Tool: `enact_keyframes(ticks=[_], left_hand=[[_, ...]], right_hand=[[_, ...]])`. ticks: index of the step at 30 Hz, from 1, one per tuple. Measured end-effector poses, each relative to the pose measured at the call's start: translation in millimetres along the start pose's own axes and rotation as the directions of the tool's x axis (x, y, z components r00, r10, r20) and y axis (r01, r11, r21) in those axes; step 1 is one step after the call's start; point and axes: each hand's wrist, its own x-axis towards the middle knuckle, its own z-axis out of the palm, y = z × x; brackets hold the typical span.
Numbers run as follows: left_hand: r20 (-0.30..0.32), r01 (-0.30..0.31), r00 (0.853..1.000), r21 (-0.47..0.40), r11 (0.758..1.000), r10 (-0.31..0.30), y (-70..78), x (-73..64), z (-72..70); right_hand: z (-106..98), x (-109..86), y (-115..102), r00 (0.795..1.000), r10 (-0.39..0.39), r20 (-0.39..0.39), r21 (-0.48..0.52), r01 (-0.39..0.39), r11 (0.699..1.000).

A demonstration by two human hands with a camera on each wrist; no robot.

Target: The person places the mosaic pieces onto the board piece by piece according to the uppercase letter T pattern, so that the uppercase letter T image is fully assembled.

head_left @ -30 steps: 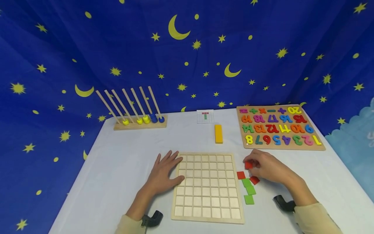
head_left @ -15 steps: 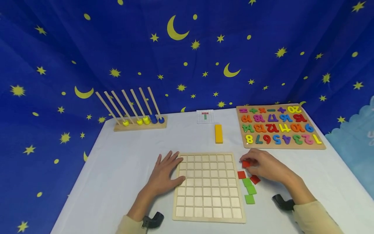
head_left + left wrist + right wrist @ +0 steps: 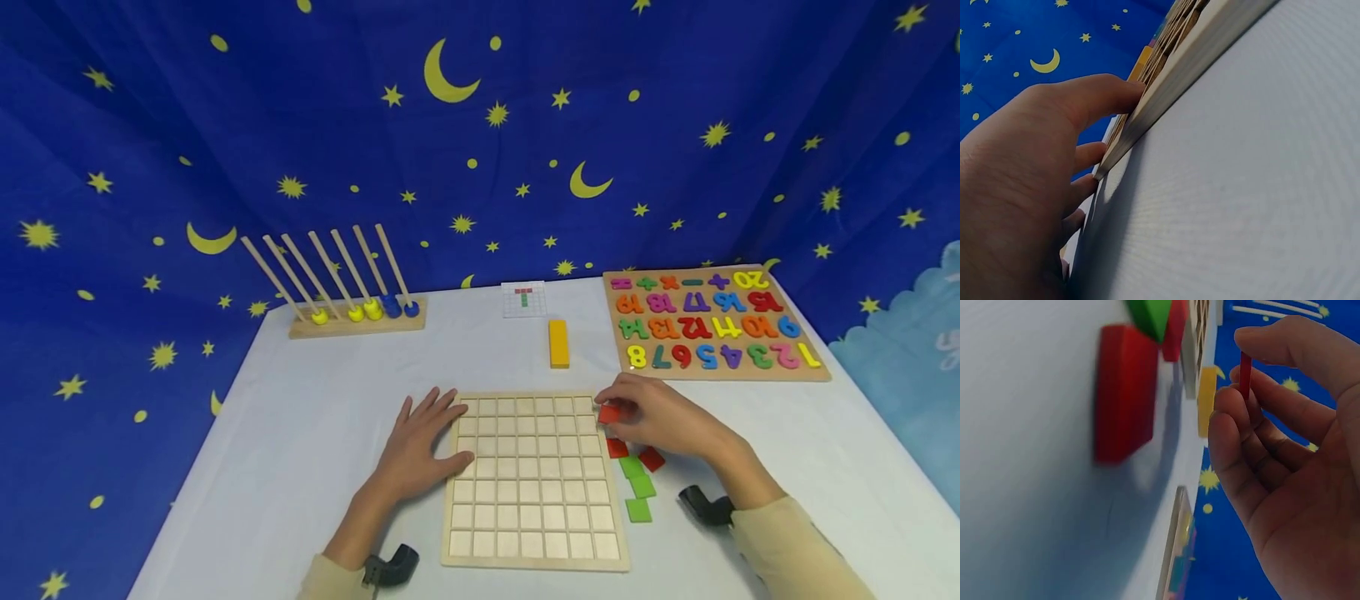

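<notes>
A wooden grid board (image 3: 530, 517) with rows of square cells lies on the table. My left hand (image 3: 418, 446) rests at its left edge, fingers spread and thumb on the rim, as the left wrist view also shows. Between thumb and fingers of my right hand (image 3: 660, 417) is a thin red square tile (image 3: 1245, 376), held over the board's upper right edge. Just below that hand lie two more red tiles, one by the board (image 3: 617, 449) and another red tile (image 3: 652, 459) to its right. Several green tiles (image 3: 638, 510) lie beside the board's right edge.
A small pattern card (image 3: 524, 310) with a red and green T lies behind the board, near a yellow block (image 3: 558, 343). A peg rack (image 3: 358, 327) with beads stands back left. A number puzzle board (image 3: 720, 373) lies back right.
My right hand has moved left with the red tile, from beside the loose tiles to the board's upper right edge. My left hand has stayed on the board.
</notes>
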Motion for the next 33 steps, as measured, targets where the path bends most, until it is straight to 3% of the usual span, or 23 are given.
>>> enact_keyframes(ticks=[12,22,33], left_hand=[[-0.004,-0.003,1.000,-0.015,1.000,0.003,-0.3,0.0,-0.4],[-0.006,-0.005,1.000,-0.008,1.000,0.005,-1.1,0.3,0.2],[0.004,-0.002,1.000,-0.009,1.000,0.002,-1.2,1.3,-1.1]], right_hand=[[3.2,13.3,-10.4,0.998,-0.044,-0.036,-0.032,0.043,0.999],[8.7,23.4,-18.1,0.993,-0.121,0.010,0.002,0.121,0.993],[16.2,33.2,-28.3,0.987,-0.156,0.042,0.029,0.154,0.988]])
